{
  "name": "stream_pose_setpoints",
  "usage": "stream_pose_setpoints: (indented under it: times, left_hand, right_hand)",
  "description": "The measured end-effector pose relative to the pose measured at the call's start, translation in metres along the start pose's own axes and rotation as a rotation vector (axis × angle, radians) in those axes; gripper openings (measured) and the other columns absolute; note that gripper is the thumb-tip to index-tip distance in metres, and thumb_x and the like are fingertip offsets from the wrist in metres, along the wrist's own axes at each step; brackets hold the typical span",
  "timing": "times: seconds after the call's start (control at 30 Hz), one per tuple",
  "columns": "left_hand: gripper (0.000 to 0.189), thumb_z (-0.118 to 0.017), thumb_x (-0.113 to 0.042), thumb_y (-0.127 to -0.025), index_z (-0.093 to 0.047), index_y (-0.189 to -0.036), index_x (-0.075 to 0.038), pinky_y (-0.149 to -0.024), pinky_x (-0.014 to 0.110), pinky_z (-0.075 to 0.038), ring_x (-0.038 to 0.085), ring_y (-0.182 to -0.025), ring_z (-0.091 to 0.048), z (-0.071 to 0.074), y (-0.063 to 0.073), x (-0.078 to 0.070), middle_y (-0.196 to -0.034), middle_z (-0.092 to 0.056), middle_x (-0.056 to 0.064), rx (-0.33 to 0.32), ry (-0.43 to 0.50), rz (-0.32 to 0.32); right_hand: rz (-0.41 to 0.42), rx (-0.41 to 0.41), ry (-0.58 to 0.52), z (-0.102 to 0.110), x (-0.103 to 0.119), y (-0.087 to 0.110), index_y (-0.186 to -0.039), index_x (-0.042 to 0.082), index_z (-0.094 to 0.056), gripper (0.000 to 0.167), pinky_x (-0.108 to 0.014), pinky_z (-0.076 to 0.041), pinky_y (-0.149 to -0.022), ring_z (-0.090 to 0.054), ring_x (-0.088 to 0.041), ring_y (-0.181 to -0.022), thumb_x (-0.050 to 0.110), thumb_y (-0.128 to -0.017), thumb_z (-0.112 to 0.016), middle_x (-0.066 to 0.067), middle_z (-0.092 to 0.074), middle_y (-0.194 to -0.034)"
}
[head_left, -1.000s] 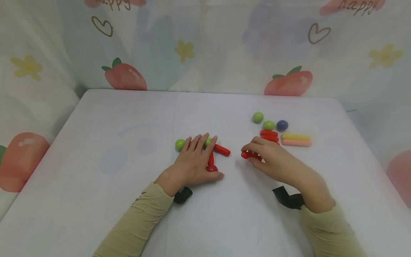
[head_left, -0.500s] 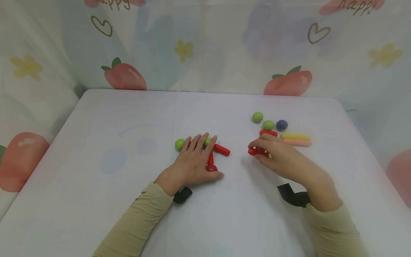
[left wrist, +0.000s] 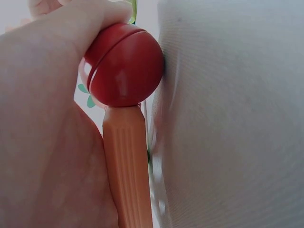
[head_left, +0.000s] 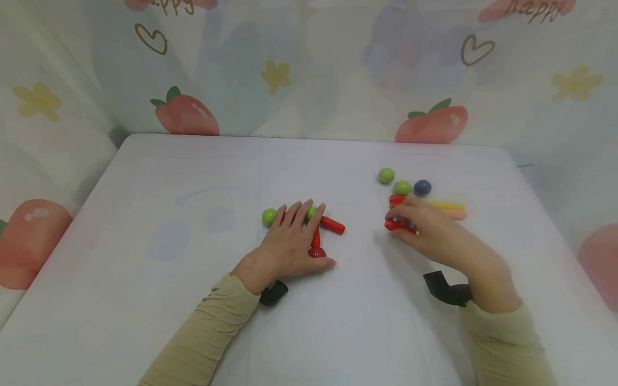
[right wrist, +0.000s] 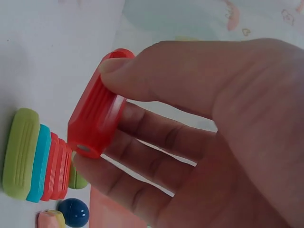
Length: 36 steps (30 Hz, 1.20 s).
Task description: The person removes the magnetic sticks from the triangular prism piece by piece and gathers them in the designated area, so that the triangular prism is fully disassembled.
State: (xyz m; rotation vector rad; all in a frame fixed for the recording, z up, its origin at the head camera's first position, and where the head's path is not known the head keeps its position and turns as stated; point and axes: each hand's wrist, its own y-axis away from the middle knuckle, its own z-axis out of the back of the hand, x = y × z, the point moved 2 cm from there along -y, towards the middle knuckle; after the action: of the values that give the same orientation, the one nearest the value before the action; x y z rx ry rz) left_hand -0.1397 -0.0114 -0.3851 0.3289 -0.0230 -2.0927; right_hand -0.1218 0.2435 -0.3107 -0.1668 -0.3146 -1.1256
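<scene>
My right hand [head_left: 439, 236] pinches a short red ridged rod [right wrist: 97, 107] between thumb and fingertips, just above the table beside a row of similar rods. My left hand [head_left: 287, 252] lies with fingers spread over a group of balls and rods. From under it show a green ball [head_left: 269, 216], another green ball [head_left: 311, 213] between the fingers, a red rod [head_left: 333, 224] and a second red rod [head_left: 316, 237]. A dark red ball [left wrist: 126, 66] sits near the thumb, and an orange rod [left wrist: 126, 156] runs from it in the left wrist view. The palm hides the rest.
The row holds a green rod [right wrist: 21, 154], a blue rod [right wrist: 39, 164] and several red rods [right wrist: 57, 168]. Behind it are two green balls [head_left: 386, 175] and a dark blue ball [head_left: 422, 187]. A yellow rod [head_left: 446, 205] and a pink one [head_left: 456, 214] lie right.
My right hand has moved to the right and slightly farther away, carrying the red rod towards the row. The left hand has stayed in place over its group.
</scene>
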Motion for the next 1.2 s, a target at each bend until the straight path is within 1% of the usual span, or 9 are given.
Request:
stream_pose_setpoints:
  times: [0.1, 0.27, 0.5, 0.63, 0.83, 1.03, 1.1, 1.2]
  left_hand:
    - [0.105, -0.057, -0.073, -0.083, -0.009, -0.161, -0.021, -0.124, 0.055, -0.011, 0.031, -0.151, -0.018, 0.000, 0.000, 0.000, -0.165, -0.017, 0.009, -0.005, 0.007, -0.003]
    - [0.106, -0.057, -0.072, -0.083, -0.008, -0.161, -0.021, -0.124, 0.055, -0.011, 0.031, -0.151, -0.018, 0.000, 0.000, 0.000, -0.165, -0.017, 0.008, -0.003, 0.009, -0.006]
    - [0.105, -0.057, -0.072, -0.083, -0.009, -0.161, -0.021, -0.124, 0.055, -0.010, 0.031, -0.151, -0.018, 0.000, 0.000, 0.000, -0.165, -0.017, 0.009, -0.009, 0.006, -0.003]
    - [0.105, -0.057, -0.073, -0.083, -0.008, -0.161, -0.021, -0.124, 0.055, -0.010, 0.031, -0.151, -0.017, -0.001, 0.000, 0.001, -0.165, -0.016, 0.008, -0.001, 0.005, -0.001]
    - [0.105, -0.057, -0.072, -0.083, -0.008, -0.161, -0.022, -0.124, 0.055, -0.010, 0.031, -0.151, -0.017, 0.000, 0.000, 0.000, -0.165, -0.016, 0.008, -0.001, 0.012, 0.002]
    - [0.105, -0.057, -0.072, -0.083, -0.008, -0.161, -0.022, -0.124, 0.055, -0.010, 0.031, -0.151, -0.017, 0.000, 0.000, 0.000, -0.165, -0.016, 0.008, 0.005, 0.007, 0.001]
    - [0.105, -0.057, -0.072, -0.083, -0.008, -0.161, -0.021, -0.124, 0.055, -0.010, 0.031, -0.151, -0.017, -0.001, -0.001, 0.000, -0.165, -0.016, 0.008, 0.004, 0.006, -0.002]
    - [0.105, -0.056, -0.072, -0.083, -0.007, -0.161, -0.021, -0.124, 0.055, -0.010, 0.031, -0.151, -0.017, -0.002, -0.001, 0.001, -0.165, -0.016, 0.008, -0.002, 0.005, -0.006]
  right_hand:
    - [-0.026, 0.036, 0.001, -0.002, -0.003, -0.001, -0.108, 0.006, -0.070, 0.022, -0.035, -0.053, -0.075, -0.056, -0.019, -0.086, 0.007, -0.086, -0.075, -0.008, -0.060, -0.098]
    - [-0.088, 0.116, -0.002, -0.007, -0.008, -0.005, -0.110, 0.004, -0.070, 0.025, -0.034, -0.054, -0.075, -0.056, -0.020, -0.087, 0.007, -0.085, -0.075, -0.006, -0.062, -0.092]
    - [-0.139, 0.170, 0.030, -0.013, -0.013, -0.007, -0.109, 0.007, -0.070, 0.025, -0.037, -0.056, -0.075, -0.057, -0.022, -0.089, 0.008, -0.084, -0.076, -0.006, -0.061, -0.093]
    - [-0.172, 0.193, 0.032, -0.017, -0.015, -0.009, -0.108, 0.008, -0.069, 0.024, -0.037, -0.056, -0.076, -0.057, -0.023, -0.091, 0.007, -0.085, -0.075, -0.007, -0.060, -0.095]
    - [-0.218, 0.189, 0.049, -0.020, -0.016, -0.012, -0.106, 0.009, -0.065, 0.023, -0.039, -0.055, -0.076, -0.056, -0.026, -0.093, 0.006, -0.085, -0.074, -0.010, -0.058, -0.098]
    - [-0.245, 0.180, 0.041, -0.024, -0.015, -0.012, -0.109, 0.008, -0.064, 0.027, -0.041, -0.056, -0.077, -0.056, -0.027, -0.093, 0.005, -0.084, -0.075, -0.013, -0.058, -0.102]
    - [-0.241, 0.179, 0.036, -0.024, -0.015, -0.012, -0.110, 0.007, -0.064, 0.028, -0.041, -0.056, -0.078, -0.055, -0.027, -0.093, 0.006, -0.084, -0.075, -0.013, -0.058, -0.102]
    - [-0.213, 0.159, 0.032, -0.022, -0.015, -0.011, -0.111, 0.007, -0.065, 0.028, -0.041, -0.055, -0.078, -0.055, -0.026, -0.092, 0.007, -0.085, -0.074, -0.013, -0.057, -0.103]
